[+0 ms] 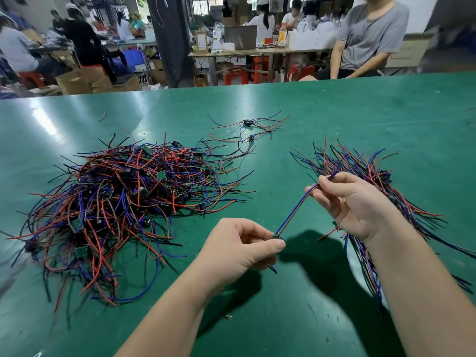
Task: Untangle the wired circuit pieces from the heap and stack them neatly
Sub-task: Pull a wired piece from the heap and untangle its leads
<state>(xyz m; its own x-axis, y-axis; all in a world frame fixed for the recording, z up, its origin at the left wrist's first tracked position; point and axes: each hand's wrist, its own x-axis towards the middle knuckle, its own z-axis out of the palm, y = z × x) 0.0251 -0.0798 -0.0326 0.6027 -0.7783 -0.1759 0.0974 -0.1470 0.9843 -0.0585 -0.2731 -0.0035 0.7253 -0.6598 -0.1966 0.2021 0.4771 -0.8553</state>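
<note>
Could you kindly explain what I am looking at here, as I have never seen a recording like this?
There is no machine: these are one person's two bare hands, filmed by a camera worn on their head, looking forward and down. On the green table lies a tangled heap of red, blue and black wired circuit pieces at left, a few loose pieces farther back, and a tidier stack at right. The left hand pinches the small board of one wired piece, while the right hand pinches its wires, which stretch between them.
</note>
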